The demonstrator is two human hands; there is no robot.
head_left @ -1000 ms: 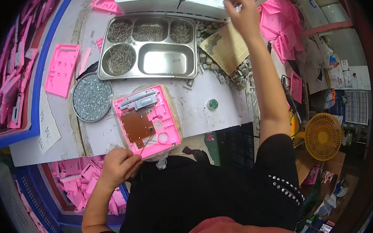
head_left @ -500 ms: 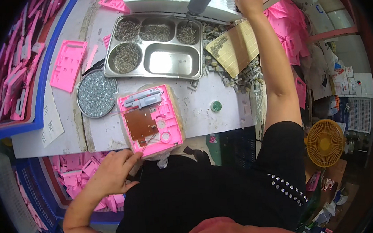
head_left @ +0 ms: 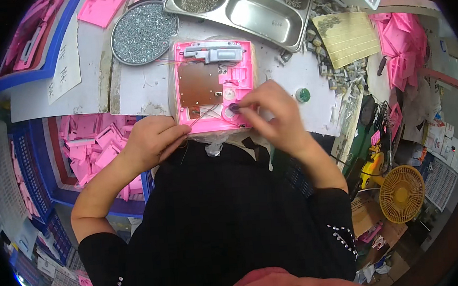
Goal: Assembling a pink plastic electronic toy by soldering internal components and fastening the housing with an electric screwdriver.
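The left hand [head_left: 155,140] touches a pink casing [head_left: 214,126] at its near left corner; the right hand [head_left: 277,113] holds a small dark part [head_left: 233,108] over the casing, near its brown board [head_left: 199,84].

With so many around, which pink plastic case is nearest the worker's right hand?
The open squarish pink case at the right hand, holding a flat brown board; others lie farther.

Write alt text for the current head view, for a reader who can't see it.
A person's right hand pinches a small dark part over an open pink plastic casing fitted with a brown board, while the left hand is at the casing's near left corner. Beyond sits a metal compartment tray; more pink parts lie at left.
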